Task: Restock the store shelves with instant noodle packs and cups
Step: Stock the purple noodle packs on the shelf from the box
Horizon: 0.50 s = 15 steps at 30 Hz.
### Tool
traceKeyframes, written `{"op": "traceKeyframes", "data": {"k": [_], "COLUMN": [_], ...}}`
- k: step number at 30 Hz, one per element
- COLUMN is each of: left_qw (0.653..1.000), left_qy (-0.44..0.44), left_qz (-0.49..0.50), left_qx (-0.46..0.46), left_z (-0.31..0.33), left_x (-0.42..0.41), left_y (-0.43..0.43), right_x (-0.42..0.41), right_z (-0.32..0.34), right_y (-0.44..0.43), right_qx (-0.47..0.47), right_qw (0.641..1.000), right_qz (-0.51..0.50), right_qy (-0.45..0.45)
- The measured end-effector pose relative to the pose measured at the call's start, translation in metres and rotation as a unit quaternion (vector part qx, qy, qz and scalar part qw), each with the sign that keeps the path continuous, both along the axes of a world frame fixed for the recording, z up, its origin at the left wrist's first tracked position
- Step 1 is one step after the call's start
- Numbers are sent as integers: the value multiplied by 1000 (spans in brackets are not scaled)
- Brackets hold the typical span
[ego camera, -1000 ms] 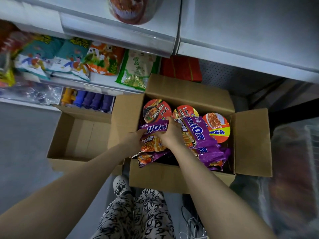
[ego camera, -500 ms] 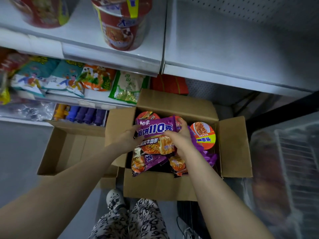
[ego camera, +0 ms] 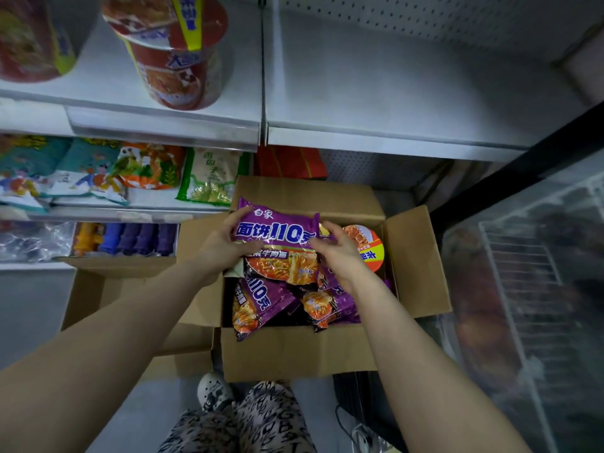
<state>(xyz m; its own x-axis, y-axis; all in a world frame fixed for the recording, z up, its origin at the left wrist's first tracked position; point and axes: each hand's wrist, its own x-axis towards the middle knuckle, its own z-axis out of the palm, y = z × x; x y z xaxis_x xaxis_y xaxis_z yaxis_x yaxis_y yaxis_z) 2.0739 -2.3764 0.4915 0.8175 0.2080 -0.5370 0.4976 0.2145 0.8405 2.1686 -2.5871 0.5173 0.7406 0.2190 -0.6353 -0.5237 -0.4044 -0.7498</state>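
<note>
Noodle pack [ego camera: 277, 228] raised above box [ego camera: 294, 354] by left hand [ego camera: 219, 246], right hand [ego camera: 340, 253].

Count around the grip: packs, cups, boxes, bags.

One purple noodle pack [ego camera: 276, 230] is in the grip of two hands, the left hand [ego camera: 220, 245] and the right hand [ego camera: 338, 256]. At least two more purple packs [ego camera: 258, 305] lie under the grip; the purple beneath the right wrist may be a third. One noodle cup [ego camera: 367, 245] sits just right of the grip, and two shelf cups [ego camera: 170, 53] stand high above-left. There are two cardboard boxes, the full box [ego camera: 294, 354] below the grip and the side box [ego camera: 94, 299] to its left. At least four snack bags [ego camera: 147, 165] lie up-left.
</note>
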Motion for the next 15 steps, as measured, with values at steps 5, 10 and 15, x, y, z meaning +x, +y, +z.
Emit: {"op": "traceKeyframes", "data": {"k": [5,10,15], "left_qw": [996,994,995], "left_qy": [-13,-6,0], "left_qz": [48,43,30], "left_qx": [76,104,97], "left_z": [-2,-11,-21], "left_x": [-1,-5,-8], "left_y": [5,10,10], "right_x": [26,23,7], "right_z": [-10,-19,-46], "right_y": [-26,-34,-15], "right_qx": [-242,-383,-391], "right_qw": [964,921,915], "right_qz": [-57,56,103], "right_qy": [-90,-46,-6]}}
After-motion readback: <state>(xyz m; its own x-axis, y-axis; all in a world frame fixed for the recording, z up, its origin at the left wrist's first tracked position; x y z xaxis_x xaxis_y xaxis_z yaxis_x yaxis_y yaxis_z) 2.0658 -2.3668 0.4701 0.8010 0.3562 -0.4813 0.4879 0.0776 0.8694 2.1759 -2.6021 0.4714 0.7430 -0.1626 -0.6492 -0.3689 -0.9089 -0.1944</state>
